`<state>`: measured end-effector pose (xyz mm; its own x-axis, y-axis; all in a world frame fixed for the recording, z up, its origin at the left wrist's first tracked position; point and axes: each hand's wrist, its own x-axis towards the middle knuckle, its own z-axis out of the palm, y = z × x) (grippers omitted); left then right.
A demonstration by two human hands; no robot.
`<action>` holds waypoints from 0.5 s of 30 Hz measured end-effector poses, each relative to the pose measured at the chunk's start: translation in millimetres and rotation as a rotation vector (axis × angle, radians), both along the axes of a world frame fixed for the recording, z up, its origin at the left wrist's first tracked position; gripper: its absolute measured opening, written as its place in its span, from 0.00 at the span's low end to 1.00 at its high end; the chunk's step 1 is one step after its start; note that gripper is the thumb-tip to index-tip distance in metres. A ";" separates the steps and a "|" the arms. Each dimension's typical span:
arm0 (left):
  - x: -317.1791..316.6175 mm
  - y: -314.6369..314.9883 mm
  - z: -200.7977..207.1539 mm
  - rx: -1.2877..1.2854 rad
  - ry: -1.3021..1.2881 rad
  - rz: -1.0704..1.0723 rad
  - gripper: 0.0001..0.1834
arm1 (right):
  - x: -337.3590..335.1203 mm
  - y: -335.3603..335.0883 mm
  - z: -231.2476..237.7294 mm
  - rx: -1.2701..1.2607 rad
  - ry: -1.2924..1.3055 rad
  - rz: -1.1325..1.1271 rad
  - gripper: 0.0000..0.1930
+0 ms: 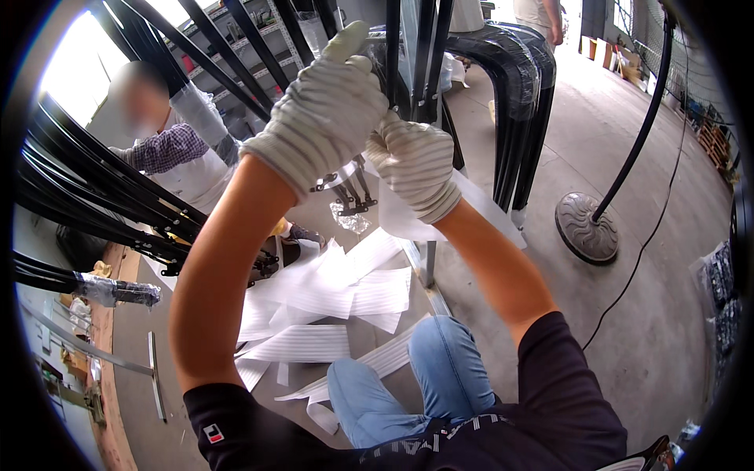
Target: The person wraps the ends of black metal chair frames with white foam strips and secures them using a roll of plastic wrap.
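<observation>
Both my hands wear white knit gloves with grey stripes and are raised close together at a bundle of black metal tubes (428, 59). My left hand (330, 114) is higher, closed, with its thumb side up; what lies inside its grip is hidden. Just below and to the right, my right hand (416, 165) is curled into a fist, and its contents cannot be made out. A white foam sheet (404, 216) hangs directly under and behind the right hand. Black tube ends with small brackets (357, 200) show below my left wrist.
White foam strips (306, 345) lie on the floor before my knees, beside a metal bar (428, 271). Film-wrapped curved black tubes (510, 94) stand right of the hands. A round stand base (589, 228) and cable are farther right. At left, a co-worker (177, 157) stands behind racked black tubes (102, 180).
</observation>
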<state>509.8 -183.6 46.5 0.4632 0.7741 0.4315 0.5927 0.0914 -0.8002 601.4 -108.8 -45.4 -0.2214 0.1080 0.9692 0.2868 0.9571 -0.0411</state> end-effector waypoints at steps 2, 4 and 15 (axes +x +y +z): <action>-11.1 -5.6 -2.1 0.041 0.001 -0.106 0.04 | -5.1 -8.3 1.1 -0.050 0.093 0.014 0.06; -15.7 -6.0 -1.7 0.066 0.022 -0.208 0.07 | -8.5 -15.7 0.6 -0.196 0.138 0.062 0.05; -19.5 -31.4 18.1 -0.094 0.133 -0.198 0.05 | -14.7 -18.2 -8.8 -0.760 0.491 1.083 0.06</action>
